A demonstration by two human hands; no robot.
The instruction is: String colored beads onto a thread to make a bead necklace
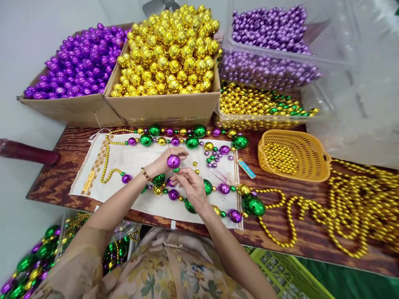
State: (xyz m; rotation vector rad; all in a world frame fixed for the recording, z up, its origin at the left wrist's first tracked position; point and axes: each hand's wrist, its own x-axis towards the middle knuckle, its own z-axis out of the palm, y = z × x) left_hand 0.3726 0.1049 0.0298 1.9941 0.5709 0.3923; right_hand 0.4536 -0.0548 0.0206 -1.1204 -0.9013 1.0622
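Observation:
My left hand (166, 161) is closed around a large shiny purple bead (173, 161), above a white cloth. A thin needle (167, 143) sticks up above that hand. Just under the purple bead is a small green bead (176, 170), at the fingertips of my right hand (195, 189). The right fingers are pinched together; what lies between them is too small to make out. Below both hands runs a string of green, purple and gold beads (173, 194), partly covered by them. Another bead garland (192, 142) lies across the cloth's far side.
The white cloth (115, 195) covers part of a wooden table (56, 182). Boxes of purple beads (77, 62) and gold beads (171, 54) stand behind. At right are a yellow basket (314, 168), stacked clear tubs (264, 120) and gold bead strands (349, 207). Loose purple beads (220, 155) lie nearby.

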